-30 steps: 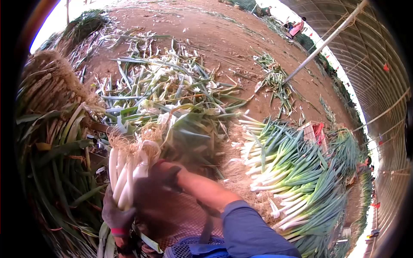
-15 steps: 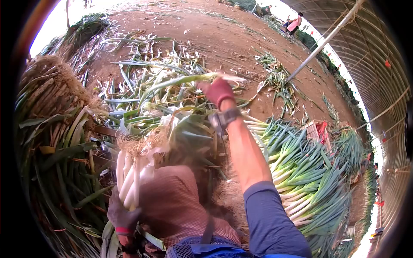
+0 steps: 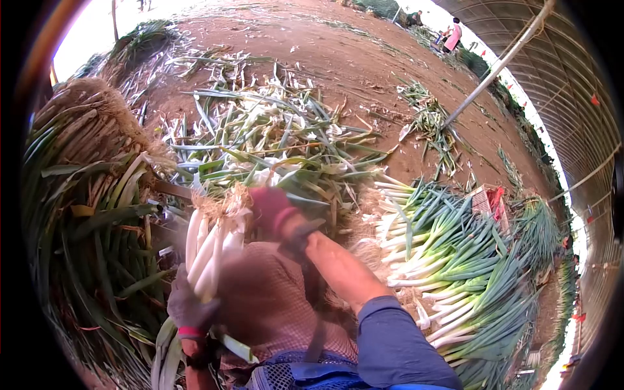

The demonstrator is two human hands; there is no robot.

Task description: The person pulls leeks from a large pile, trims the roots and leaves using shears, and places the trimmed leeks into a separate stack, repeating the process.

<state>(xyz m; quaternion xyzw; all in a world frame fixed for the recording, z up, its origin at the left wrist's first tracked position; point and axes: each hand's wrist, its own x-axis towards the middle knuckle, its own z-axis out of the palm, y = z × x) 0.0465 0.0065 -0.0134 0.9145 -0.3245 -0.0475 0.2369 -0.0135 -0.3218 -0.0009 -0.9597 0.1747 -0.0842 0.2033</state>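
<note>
My left hand point(image 3: 190, 304), in a grey glove with a reddish cuff, is closed around a small bunch of leeks point(image 3: 207, 257). Their white stalks point up, with tan roots on top, over my checkered lap point(image 3: 273, 286). Beside the roots is my right hand point(image 3: 270, 209), in a dark red glove. It is smeared by motion, and its fingers are not clear enough to show whether they grip anything. Close beyond it lies a heap of stripped leaves point(image 3: 260, 146).
To my left rises a big stack of untrimmed leeks point(image 3: 97, 227). Clean leeks point(image 3: 448, 260) lie in rows at right, near a crate point(image 3: 482, 201) with red material. A slanted pole point(image 3: 497, 68) stands beyond; a person in pink point(image 3: 453, 36) is far back.
My right hand has come down and left from above the leaf heap to the roots of the bunch. The long leaf it held is no longer in it. My left hand keeps its hold.
</note>
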